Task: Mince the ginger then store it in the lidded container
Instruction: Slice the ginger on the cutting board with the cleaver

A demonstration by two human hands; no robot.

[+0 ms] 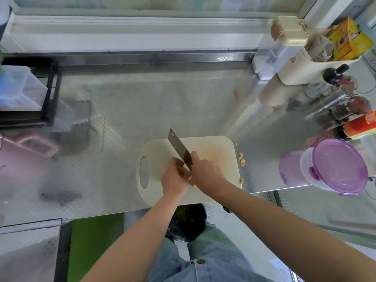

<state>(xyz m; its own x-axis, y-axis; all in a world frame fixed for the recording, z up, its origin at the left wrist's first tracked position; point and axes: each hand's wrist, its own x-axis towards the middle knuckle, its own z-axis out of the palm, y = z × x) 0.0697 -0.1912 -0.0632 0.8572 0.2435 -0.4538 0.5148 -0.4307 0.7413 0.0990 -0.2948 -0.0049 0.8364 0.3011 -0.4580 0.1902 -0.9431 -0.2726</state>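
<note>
Cleaver (179,146) handle hidden inside right hand (205,171); only blade shows. Ginger (184,170) mostly covered by curled left hand (175,178); tan sliver visible between hands. Where blade meets ginger is hidden. Near edge of cutting board (223,147) hidden under forearms. Small yellowish bits (241,159) beside board too small to tell, possibly ginger scraps. Lidded container (335,165) contents unreadable through purple lid. Pink object (30,147) blurred, cut off at left edge. Red bottle (362,125) cut off at right edge.

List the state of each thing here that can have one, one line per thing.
Left hand: holds the ginger on the cutting board.
Right hand: grips the cleaver.
Lidded container: lid on.
Ginger bits: scattered on the counter beside the cutting board.
</note>
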